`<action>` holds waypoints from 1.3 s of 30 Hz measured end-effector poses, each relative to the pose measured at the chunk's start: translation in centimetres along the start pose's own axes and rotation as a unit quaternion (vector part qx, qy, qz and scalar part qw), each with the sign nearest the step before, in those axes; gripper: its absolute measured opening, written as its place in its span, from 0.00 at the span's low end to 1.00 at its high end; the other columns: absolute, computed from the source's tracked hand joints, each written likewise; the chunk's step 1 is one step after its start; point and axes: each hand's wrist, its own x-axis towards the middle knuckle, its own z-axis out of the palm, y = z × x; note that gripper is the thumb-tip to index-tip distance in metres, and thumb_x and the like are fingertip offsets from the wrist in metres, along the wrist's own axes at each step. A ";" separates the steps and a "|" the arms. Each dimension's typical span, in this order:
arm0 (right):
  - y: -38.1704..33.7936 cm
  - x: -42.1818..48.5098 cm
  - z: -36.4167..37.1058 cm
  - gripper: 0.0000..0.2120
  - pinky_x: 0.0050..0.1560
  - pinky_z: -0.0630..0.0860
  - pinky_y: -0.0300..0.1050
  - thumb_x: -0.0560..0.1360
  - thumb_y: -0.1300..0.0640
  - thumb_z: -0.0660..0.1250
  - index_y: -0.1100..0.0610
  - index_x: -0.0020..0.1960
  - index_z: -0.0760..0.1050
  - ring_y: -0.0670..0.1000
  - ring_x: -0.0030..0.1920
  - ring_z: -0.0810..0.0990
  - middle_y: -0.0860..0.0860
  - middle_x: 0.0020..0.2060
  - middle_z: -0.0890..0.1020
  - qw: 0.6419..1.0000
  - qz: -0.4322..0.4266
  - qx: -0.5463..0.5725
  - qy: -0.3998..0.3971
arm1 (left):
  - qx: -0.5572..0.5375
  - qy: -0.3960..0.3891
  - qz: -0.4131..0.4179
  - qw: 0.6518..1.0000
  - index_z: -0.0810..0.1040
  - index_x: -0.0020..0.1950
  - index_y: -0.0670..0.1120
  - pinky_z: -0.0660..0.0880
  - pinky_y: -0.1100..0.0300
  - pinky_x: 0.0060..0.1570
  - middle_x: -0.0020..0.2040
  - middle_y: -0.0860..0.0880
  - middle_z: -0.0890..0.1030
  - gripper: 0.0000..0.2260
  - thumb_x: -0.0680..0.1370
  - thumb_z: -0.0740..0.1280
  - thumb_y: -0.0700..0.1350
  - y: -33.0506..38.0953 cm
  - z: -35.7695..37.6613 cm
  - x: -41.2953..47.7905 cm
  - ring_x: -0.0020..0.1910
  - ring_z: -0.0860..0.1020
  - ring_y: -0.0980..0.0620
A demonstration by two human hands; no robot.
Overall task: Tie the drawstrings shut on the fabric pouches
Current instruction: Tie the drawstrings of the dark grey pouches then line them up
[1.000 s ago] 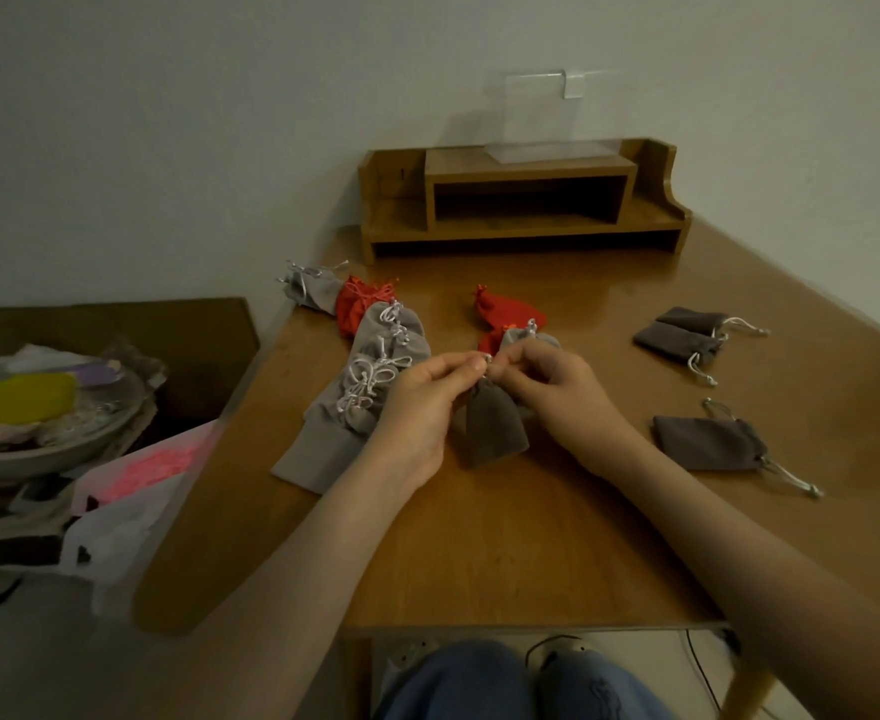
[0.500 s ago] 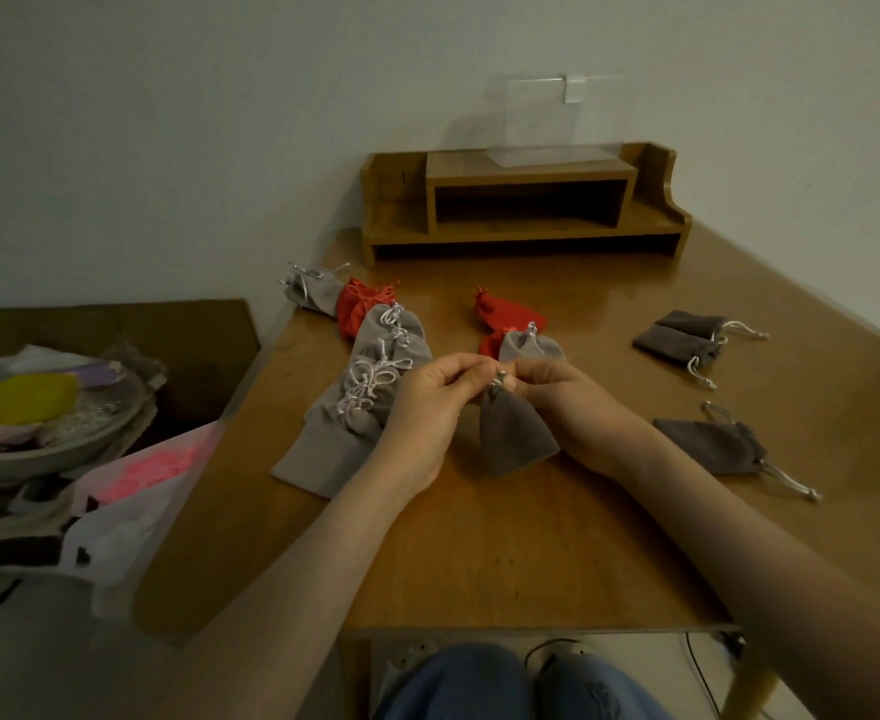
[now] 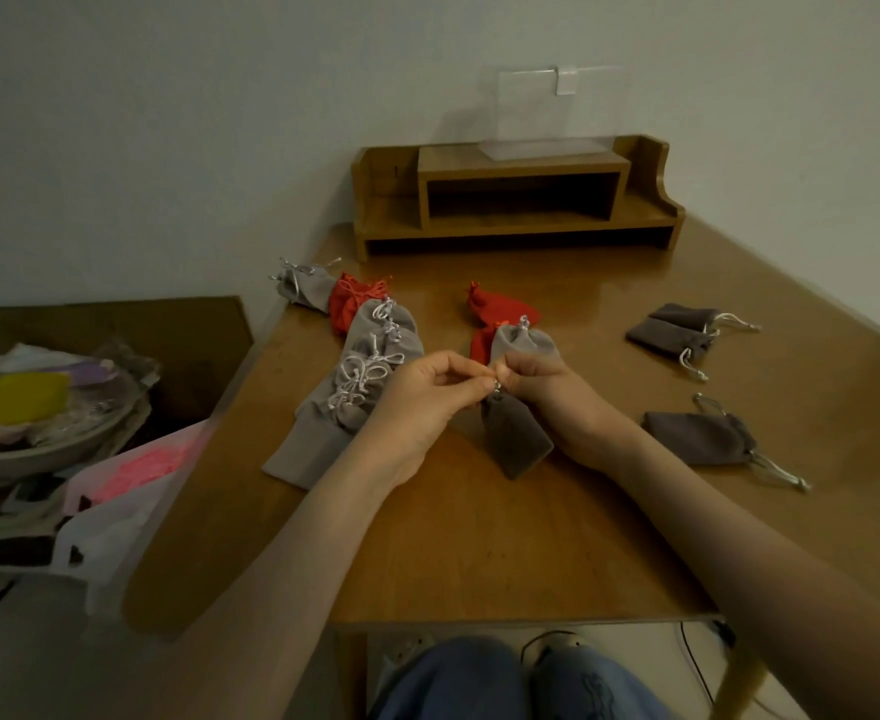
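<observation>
Drawstring (image 3: 496,387) between left hand (image 3: 427,394), right hand (image 3: 549,387)

One wide-angle camera sits on the person's head and faces forward and down along the counter (image 3: 479,553). It is close. Both forearms run in from the lower corners, and the left hand (image 3: 422,402) and right hand (image 3: 547,381) meet near mid-frame. The person's knees (image 3: 505,683) show at the bottom edge. A wooden shelf unit (image 3: 521,200) and the wall (image 3: 167,122) close the far end.
</observation>
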 end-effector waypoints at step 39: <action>-0.3 0.4 0.7 0.13 0.33 0.69 0.30 0.82 0.54 0.55 0.58 0.43 0.72 0.40 0.29 0.71 0.51 0.35 0.73 0.990 -0.004 -0.092 0.102 | 0.465 0.116 0.250 0.841 0.74 0.49 0.41 0.62 0.63 0.44 0.44 0.47 0.75 0.03 0.79 0.63 0.40 -1.0 1.5 -0.5 0.45 0.66 0.55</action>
